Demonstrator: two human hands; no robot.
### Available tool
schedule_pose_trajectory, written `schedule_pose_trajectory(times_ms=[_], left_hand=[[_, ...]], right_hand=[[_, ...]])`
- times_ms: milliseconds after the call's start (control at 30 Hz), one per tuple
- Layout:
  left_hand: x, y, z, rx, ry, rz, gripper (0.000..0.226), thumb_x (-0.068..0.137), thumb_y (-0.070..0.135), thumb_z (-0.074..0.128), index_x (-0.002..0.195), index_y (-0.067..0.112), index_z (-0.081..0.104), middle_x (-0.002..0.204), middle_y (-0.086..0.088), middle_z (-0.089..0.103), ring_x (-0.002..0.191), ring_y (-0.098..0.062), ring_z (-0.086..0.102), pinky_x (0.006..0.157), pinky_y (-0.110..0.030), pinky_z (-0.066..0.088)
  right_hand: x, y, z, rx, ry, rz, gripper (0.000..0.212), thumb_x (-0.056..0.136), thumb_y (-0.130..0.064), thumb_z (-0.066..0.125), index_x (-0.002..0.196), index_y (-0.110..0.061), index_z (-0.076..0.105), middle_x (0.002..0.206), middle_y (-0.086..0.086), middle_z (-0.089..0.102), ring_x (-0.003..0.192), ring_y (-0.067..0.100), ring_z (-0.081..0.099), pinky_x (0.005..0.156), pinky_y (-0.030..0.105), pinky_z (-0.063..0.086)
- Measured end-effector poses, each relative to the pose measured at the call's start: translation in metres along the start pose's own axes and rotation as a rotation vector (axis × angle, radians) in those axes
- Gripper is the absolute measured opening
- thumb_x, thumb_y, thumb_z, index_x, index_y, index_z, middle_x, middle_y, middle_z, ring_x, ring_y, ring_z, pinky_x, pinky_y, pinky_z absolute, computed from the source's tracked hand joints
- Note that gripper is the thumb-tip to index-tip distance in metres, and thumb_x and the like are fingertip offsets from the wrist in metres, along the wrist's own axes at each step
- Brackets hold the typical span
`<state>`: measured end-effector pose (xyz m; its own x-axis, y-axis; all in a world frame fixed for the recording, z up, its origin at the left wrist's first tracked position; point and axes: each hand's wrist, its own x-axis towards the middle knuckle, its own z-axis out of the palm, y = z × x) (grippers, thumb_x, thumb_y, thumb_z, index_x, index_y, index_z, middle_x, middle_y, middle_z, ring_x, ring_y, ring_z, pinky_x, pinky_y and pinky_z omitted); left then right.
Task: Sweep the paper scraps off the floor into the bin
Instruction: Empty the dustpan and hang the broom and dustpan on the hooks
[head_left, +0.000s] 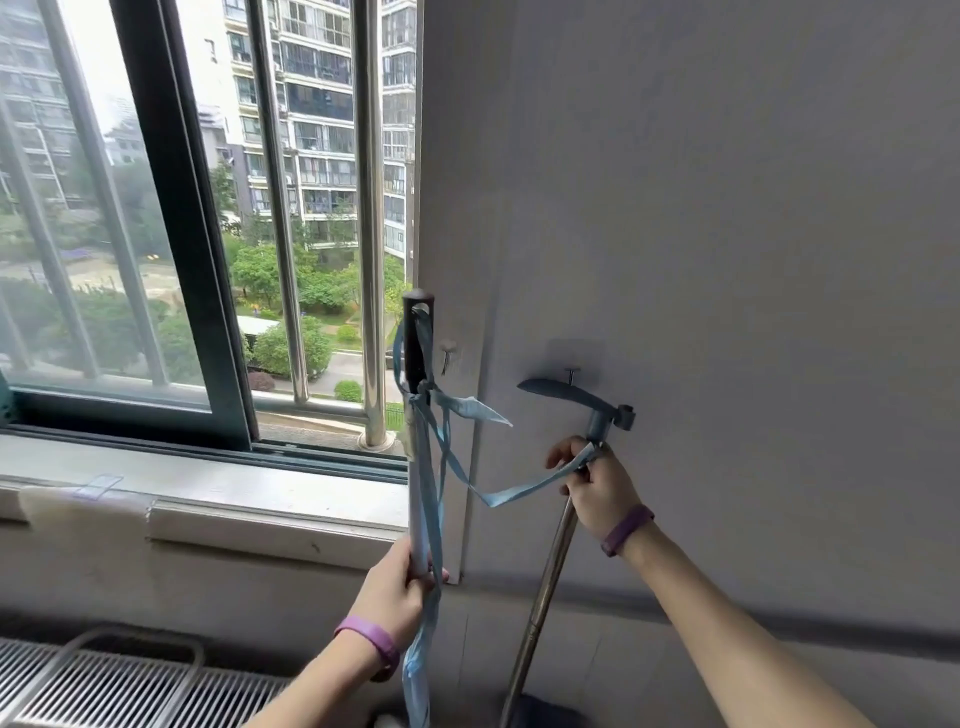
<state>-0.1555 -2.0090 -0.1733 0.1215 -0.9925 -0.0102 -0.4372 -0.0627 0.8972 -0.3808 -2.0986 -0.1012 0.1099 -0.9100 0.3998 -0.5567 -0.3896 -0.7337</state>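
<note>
My left hand (397, 590) grips the pale shaft of a broom handle (418, 364), which stands upright with a dark cap on top. A light blue ribbon (457, 410) is tied around that handle and trails down and to the right. My right hand (597, 488) is closed around the top of a metal dustpan pole (545, 582), just under its grey-blue curved grip (566, 394), and pinches one end of the ribbon. The broom head, the paper scraps and the bin are out of view. Only a dark corner of the dustpan (540, 714) shows at the bottom.
A wall hook (571, 375) and a smaller hook (447, 358) stick out of the white wall (727, 260) behind the handles. A window with metal bars (370, 208) fills the left. A sill (208, 493) runs below it, and a white slatted rack (130, 686) lies bottom left.
</note>
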Motion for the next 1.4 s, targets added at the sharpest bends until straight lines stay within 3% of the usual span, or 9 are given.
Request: schedule_pose_trajectory(times_ms=[200,367,467,633,767,867,1067,1200,1400], left_hand=[[0.008,-0.002,-0.019,-0.009,0.038,-0.011,0.028,0.083,-0.012,0.043,0.082,0.013,0.056,0.081,-0.008,0.07,0.084,-0.027,0.067,0.083,-0.042,0.054],[0.005,-0.009,-0.021,0.058,0.001,0.009,0.033,0.081,-0.01,0.039,0.083,0.021,0.05,0.08,-0.007,0.065,0.084,-0.028,0.064,0.081,-0.042,0.054],[0.006,-0.013,-0.021,0.097,-0.016,0.007,0.035,0.084,-0.007,0.041,0.089,0.027,0.048,0.082,0.001,0.062,0.087,-0.025,0.062,0.081,-0.033,0.052],[0.008,-0.015,-0.014,0.166,0.002,0.016,0.023,0.086,-0.001,0.046,0.103,0.014,0.051,0.094,-0.004,0.064,0.09,-0.023,0.058,0.072,-0.022,0.04],[0.011,-0.018,-0.005,0.197,-0.039,0.013,0.022,0.087,0.002,0.047,0.103,0.017,0.048,0.095,-0.005,0.063,0.088,-0.024,0.056,0.073,-0.022,0.04],[0.01,-0.022,0.0,0.178,-0.022,-0.003,0.025,0.088,0.002,0.047,0.107,0.018,0.048,0.094,-0.004,0.063,0.087,-0.024,0.056,0.072,-0.021,0.038],[0.006,-0.041,-0.008,0.141,-0.003,-0.036,0.026,0.088,0.004,0.046,0.085,0.03,0.044,0.086,0.0,0.065,0.083,-0.023,0.06,0.07,-0.019,0.044],[0.011,-0.048,-0.014,0.125,-0.03,-0.028,0.022,0.086,0.004,0.047,0.098,0.021,0.053,0.09,-0.001,0.068,0.088,-0.024,0.064,0.077,-0.024,0.049],[0.028,-0.052,-0.013,0.065,-0.056,-0.019,0.022,0.086,0.006,0.058,0.08,0.026,0.053,0.081,0.004,0.067,0.076,-0.012,0.061,0.066,-0.013,0.047]], right_hand=[[-0.001,0.007,-0.003,-0.011,-0.022,-0.013,0.06,0.07,0.023,0.046,0.072,-0.035,0.063,0.093,0.007,0.058,0.085,0.012,0.053,0.068,0.004,0.038],[-0.01,0.009,-0.009,0.146,0.121,-0.044,0.065,0.072,0.023,0.052,0.07,-0.039,0.069,0.101,0.011,0.059,0.09,0.005,0.058,0.076,0.013,0.05],[-0.017,0.013,-0.014,0.149,0.204,-0.03,0.056,0.074,0.011,0.053,0.07,-0.042,0.07,0.106,0.013,0.062,0.102,0.026,0.059,0.086,0.031,0.051],[-0.026,-0.026,-0.013,-0.166,0.691,-0.403,0.025,0.075,-0.005,0.045,0.07,-0.012,0.069,0.092,0.016,0.06,0.093,0.026,0.054,0.089,0.016,0.032],[-0.009,-0.104,0.008,0.177,0.22,-0.433,0.012,0.089,-0.017,0.053,0.1,-0.019,0.055,0.094,-0.006,0.061,0.086,0.003,0.058,0.079,0.011,0.046],[0.002,-0.139,0.026,0.185,0.018,-0.28,0.032,0.087,-0.045,0.057,0.11,-0.025,0.046,0.103,-0.006,0.061,0.092,0.003,0.06,0.076,0.012,0.049],[0.015,-0.147,0.039,0.128,0.016,-0.151,0.007,0.09,-0.021,0.063,0.089,-0.022,0.057,0.076,-0.01,0.063,0.069,0.0,0.059,0.062,0.008,0.046],[0.025,-0.147,0.037,0.294,0.056,-0.06,0.016,0.091,-0.016,0.062,0.086,-0.026,0.051,0.076,0.001,0.066,0.063,0.014,0.066,0.058,0.027,0.056],[0.042,-0.141,0.031,0.222,0.194,-0.136,0.019,0.088,-0.012,0.066,0.08,-0.026,0.057,0.069,-0.009,0.06,0.06,0.006,0.057,0.055,0.016,0.047]])
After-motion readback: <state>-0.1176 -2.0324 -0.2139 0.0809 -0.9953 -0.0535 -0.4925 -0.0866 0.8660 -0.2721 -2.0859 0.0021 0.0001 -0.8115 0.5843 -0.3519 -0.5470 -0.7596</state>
